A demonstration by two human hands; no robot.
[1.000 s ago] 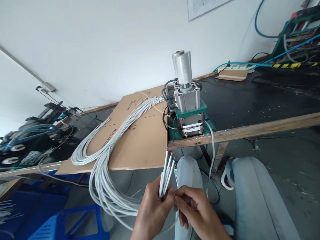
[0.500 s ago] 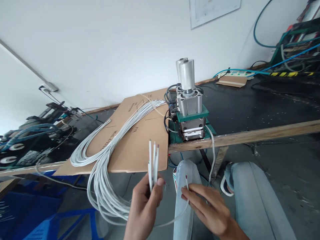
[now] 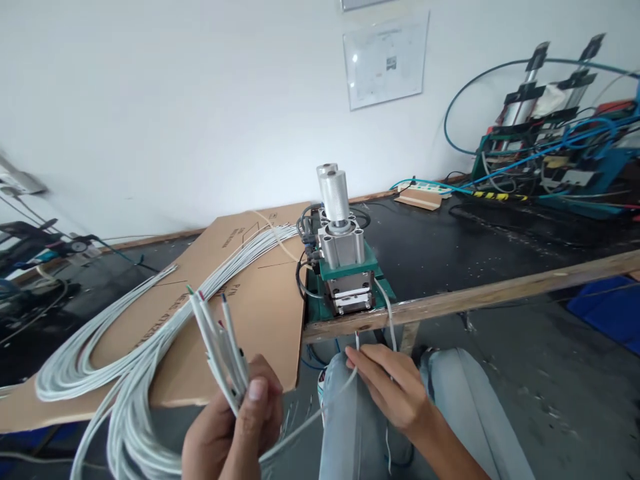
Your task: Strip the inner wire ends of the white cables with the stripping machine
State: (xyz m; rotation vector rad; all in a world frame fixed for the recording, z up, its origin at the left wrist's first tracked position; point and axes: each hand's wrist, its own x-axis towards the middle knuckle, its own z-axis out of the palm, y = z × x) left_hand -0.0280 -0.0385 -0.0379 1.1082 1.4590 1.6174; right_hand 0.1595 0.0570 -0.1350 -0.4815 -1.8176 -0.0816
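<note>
My left hand (image 3: 240, 420) is closed around several white cable ends (image 3: 217, 347), which point up and left; coloured tips show on some. Between the thumb and fingers of my right hand (image 3: 395, 387) is a single white cable (image 3: 357, 347), its end pointing up. That end is just below the front of a small pneumatic machine (image 3: 345, 260) with a green base and silver cylinders, apart from its jaw slot. The same cable sags back toward my left hand. A large bundle of white cables (image 3: 155, 353) lies looped on a cardboard sheet (image 3: 270, 300) and hangs over its edge.
The machine stands at the wooden front edge (image 3: 460, 300) of a black bench. Further right are a power strip (image 3: 425, 189) and another machine with blue hoses (image 3: 530, 133). More equipment (image 3: 40, 260) is at the left. My knees (image 3: 340, 427) are below the bench.
My right hand has brought the single cable up close to the machine's front. My left hand has shifted left with its cable ends, now tilted left. The camera view has turned.
</note>
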